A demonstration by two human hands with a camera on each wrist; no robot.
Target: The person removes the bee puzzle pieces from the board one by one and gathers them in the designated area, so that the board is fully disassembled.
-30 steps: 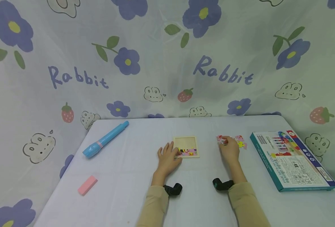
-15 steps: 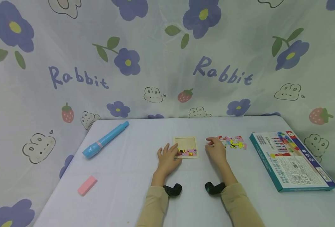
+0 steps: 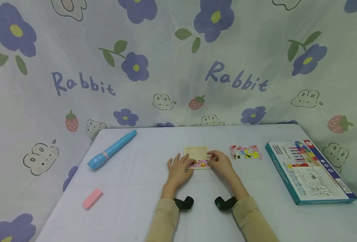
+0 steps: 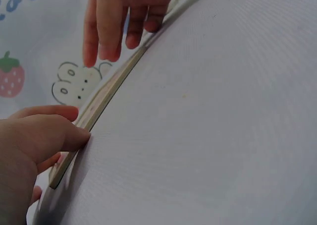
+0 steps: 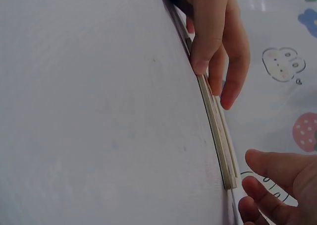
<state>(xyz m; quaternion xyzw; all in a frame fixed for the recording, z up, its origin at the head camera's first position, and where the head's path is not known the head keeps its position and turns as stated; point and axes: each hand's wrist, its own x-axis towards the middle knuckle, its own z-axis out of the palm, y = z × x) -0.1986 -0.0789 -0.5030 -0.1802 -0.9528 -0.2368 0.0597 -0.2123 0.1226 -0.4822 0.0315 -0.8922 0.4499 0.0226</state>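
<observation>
A small square wooden puzzle tray [image 3: 196,153] lies mid-table, its near row filled with pink and yellow puzzle pieces [image 3: 202,164]. My left hand [image 3: 178,172] holds the tray's near left corner; in the left wrist view the thumb presses the near edge [image 4: 116,86], with the index finger over the top. My right hand [image 3: 223,165] is at the tray's right side, fingers loosely bent. Nothing shows between those fingers in the right wrist view, where the right hand [image 5: 285,185] hovers beside the tray end [image 5: 230,180]. Several loose puzzle pieces [image 3: 245,152] lie together right of the tray.
A teal and white box [image 3: 311,173] lies at the table's right. Toward the left are a blue tube-shaped object [image 3: 112,150] and a pink block [image 3: 92,199]. Behind the white table [image 3: 130,215] hangs a printed flower-and-rabbit cloth [image 3: 172,67].
My right hand has left the loose pieces and moved leftward to the tray's right edge. The left hand stays on the tray.
</observation>
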